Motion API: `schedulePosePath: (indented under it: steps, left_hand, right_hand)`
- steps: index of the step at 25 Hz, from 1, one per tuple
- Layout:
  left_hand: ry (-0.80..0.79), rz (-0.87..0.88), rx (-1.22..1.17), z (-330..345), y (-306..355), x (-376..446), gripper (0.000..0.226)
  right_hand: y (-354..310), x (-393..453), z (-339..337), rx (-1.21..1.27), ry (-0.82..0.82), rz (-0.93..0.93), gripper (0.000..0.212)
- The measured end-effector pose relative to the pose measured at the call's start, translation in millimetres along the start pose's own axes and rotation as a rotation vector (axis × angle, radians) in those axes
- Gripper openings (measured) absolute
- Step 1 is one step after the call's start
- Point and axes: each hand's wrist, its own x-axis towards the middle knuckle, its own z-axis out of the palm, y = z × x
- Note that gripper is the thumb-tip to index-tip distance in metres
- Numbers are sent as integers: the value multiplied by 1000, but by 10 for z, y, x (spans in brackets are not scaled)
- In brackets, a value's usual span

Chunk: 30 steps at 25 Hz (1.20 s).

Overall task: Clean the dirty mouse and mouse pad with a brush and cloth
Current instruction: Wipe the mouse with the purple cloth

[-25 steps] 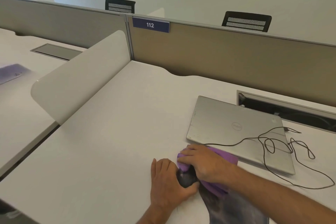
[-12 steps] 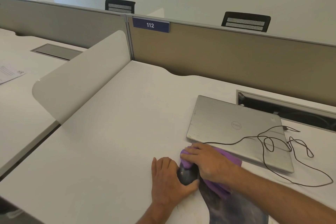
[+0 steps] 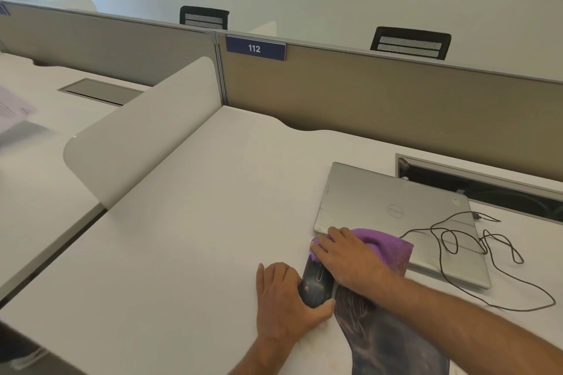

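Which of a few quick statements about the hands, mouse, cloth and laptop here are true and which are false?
1. The left hand grips the black mouse. True.
2. The right hand presses a green cloth. False: the cloth is purple.
3. The laptop is open. False: its lid is closed.
4. A dark cable lies looped over the laptop and desk. True.
5. The mouse pad lies far from the mouse. False: it lies right beside it, under the right forearm.
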Motion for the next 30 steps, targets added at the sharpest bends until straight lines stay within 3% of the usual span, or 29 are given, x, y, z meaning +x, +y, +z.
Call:
schedulePosePath:
  steps: [3, 5, 9, 12, 14, 16, 19, 22, 25, 30]
  left_hand:
    - [-17, -10, -12, 5, -12, 4, 69]
    - [-36, -12, -29, -9, -19, 12, 70]
    - [-127, -17, -101, -97, -37, 51, 83]
    - [-261, 68, -302, -299, -253, 341, 89]
    - [-384, 284, -325, -426, -445, 693, 88]
    - [-542, 544, -133, -493, -493, 1122, 91]
    - [-821, 869, 343, -429, -195, 1566, 100]
    - [-888, 1170, 518, -287, 179, 1751, 94]
    - [-923, 1305, 497, -169, 403, 1796, 79]
    - [-988, 1379, 587, -92, 512, 1828, 68]
  right_hand:
    - [62, -40, -4, 389, 54, 122, 53]
    - [76, -99, -30, 685, 218, 259, 54]
    - [97, -331, -140, 876, 389, 388, 47]
    - [91, -529, -165, 829, 379, 296, 46]
    - [30, -597, -152, 732, 307, 183, 46]
    - [-67, -592, -110, 582, 231, 69, 47]
    - [-241, -535, -37, 356, 104, -95, 56]
    - [-268, -505, -78, 367, -7, -102, 64]
    - [-244, -495, -60, 363, -31, -116, 67]
    - [-283, -501, 19, 286, 22, -147, 64]
